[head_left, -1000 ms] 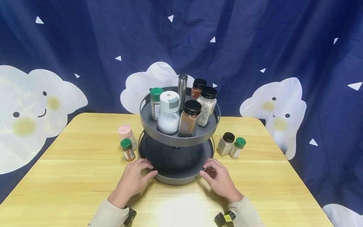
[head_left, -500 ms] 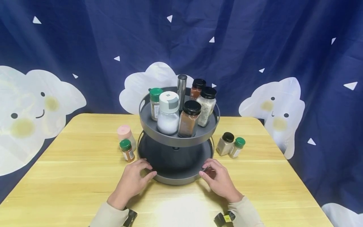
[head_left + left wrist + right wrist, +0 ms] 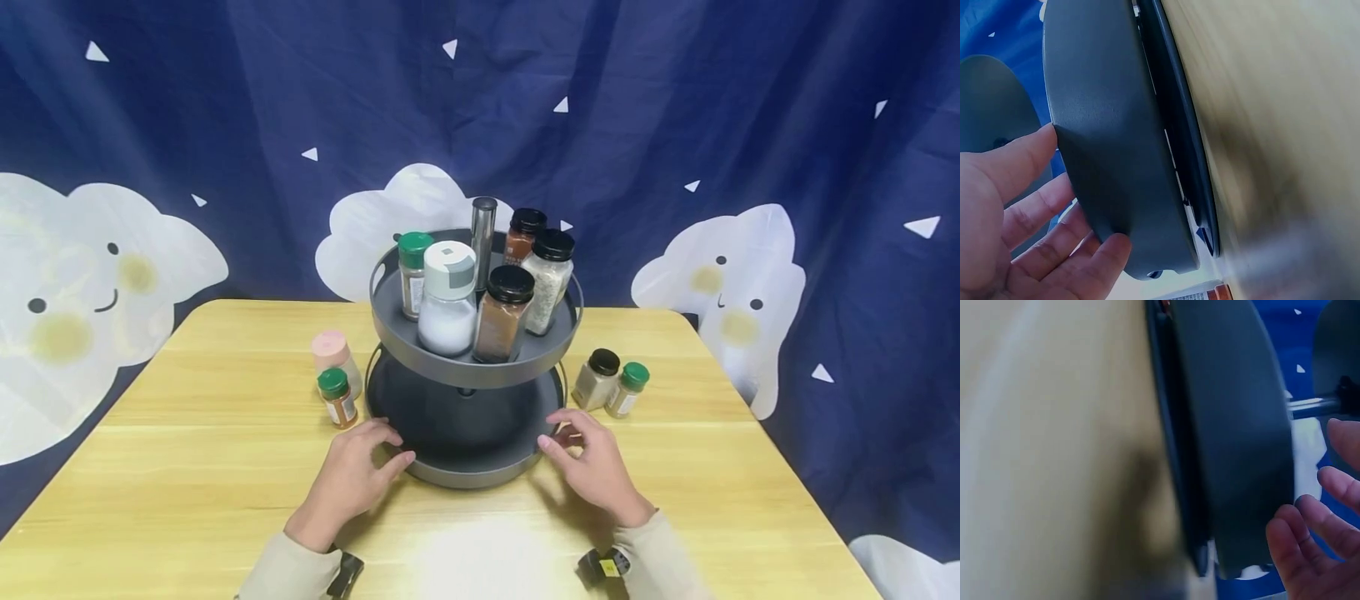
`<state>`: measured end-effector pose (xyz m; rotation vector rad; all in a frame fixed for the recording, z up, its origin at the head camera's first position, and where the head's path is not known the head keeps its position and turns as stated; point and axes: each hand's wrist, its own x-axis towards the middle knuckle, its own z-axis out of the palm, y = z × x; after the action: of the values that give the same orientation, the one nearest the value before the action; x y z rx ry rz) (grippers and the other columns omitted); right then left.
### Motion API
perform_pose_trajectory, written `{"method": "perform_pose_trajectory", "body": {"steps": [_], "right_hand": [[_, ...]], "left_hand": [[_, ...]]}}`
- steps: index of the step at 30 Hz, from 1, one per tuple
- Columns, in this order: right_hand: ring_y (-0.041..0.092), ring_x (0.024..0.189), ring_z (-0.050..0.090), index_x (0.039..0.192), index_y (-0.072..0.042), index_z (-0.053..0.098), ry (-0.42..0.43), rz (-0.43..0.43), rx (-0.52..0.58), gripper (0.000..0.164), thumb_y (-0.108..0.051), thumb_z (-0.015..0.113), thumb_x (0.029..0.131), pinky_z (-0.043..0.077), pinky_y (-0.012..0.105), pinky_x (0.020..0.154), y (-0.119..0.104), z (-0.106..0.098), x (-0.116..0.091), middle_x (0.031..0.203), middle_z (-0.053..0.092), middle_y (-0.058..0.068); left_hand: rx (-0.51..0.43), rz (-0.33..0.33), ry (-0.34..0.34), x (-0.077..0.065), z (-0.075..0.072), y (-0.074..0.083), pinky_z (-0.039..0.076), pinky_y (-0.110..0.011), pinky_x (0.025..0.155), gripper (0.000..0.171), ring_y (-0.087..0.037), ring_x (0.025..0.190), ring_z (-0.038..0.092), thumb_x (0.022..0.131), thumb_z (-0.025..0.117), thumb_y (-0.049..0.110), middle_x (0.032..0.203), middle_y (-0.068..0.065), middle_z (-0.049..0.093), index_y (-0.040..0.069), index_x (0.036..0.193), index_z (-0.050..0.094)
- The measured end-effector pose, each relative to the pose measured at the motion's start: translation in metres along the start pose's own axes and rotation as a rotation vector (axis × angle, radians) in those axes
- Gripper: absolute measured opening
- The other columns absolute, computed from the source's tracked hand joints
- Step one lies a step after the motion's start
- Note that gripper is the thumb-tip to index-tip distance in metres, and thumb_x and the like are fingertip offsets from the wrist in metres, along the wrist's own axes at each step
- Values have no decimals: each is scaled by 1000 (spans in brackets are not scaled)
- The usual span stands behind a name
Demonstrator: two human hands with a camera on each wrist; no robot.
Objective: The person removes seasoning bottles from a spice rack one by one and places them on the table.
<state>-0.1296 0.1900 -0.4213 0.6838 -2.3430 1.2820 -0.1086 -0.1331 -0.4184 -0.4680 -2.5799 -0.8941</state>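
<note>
A dark grey two-tier turntable spice rack (image 3: 472, 479) stands mid-table. My left hand (image 3: 352, 471) holds the front left of its lower rim; in the left wrist view the thumb meets the edge and the little finger lies on the outer wall (image 3: 1104, 112). At the front right, my right hand (image 3: 596, 467) has its fingers spread and loosely bent. The right wrist view shows its fingertips by the rim and the thumb raised. On the upper tier are a green-lidded jar (image 3: 413, 275), a white-capped shaker (image 3: 447, 300) and several black-lidded jars (image 3: 504, 317).
Left of the rack, a pink-capped shaker (image 3: 333, 354) stands behind a green-lidded jar (image 3: 338, 400). On the right are a black-lidded jar (image 3: 597, 379) and another green-lidded jar (image 3: 628, 390). A blue cloud-print curtain (image 3: 480, 100) hangs behind the wooden table (image 3: 225, 417).
My right hand has shifted right and slightly away from me, its thumb coming off the lower rim. The left hand stays in place, and the rack looks unmoved.
</note>
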Motion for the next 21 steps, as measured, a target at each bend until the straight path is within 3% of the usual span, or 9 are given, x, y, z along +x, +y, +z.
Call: {"method": "perform_pose_trajectory", "body": {"steps": [5,13,17,21], "right_hand": [[15,74,62,100,2,64,50,-46,-10,24,5,75,79,59,32,66,-4,-18,21,87,65,12],[7,73,58,94,12,62,183,-123,-9,23,19,71,74,51,12,68,-37,-53,63,79,63,16],[5,74,58,95,17,60,213,-137,11,23,22,68,74,51,11,71,-58,-65,78,82,62,22],[2,77,59,98,17,60,241,-174,31,24,21,68,76,52,13,74,-58,-72,91,88,63,22]], "left_hand": [[-10,-13,-8,1,0,1,52,-50,88,20,-37,100,64,73,85,13,103,-20,68,5,83,69],[-9,-24,-13,0,-1,0,51,-50,89,20,-38,102,64,73,84,13,105,-21,68,6,83,69],[-7,-35,-19,0,-2,0,51,-50,90,20,-38,102,64,74,84,14,107,-22,67,6,83,68],[-12,-51,-33,0,-2,1,51,-51,91,19,-39,104,63,75,83,14,108,-23,67,7,83,68]]}}
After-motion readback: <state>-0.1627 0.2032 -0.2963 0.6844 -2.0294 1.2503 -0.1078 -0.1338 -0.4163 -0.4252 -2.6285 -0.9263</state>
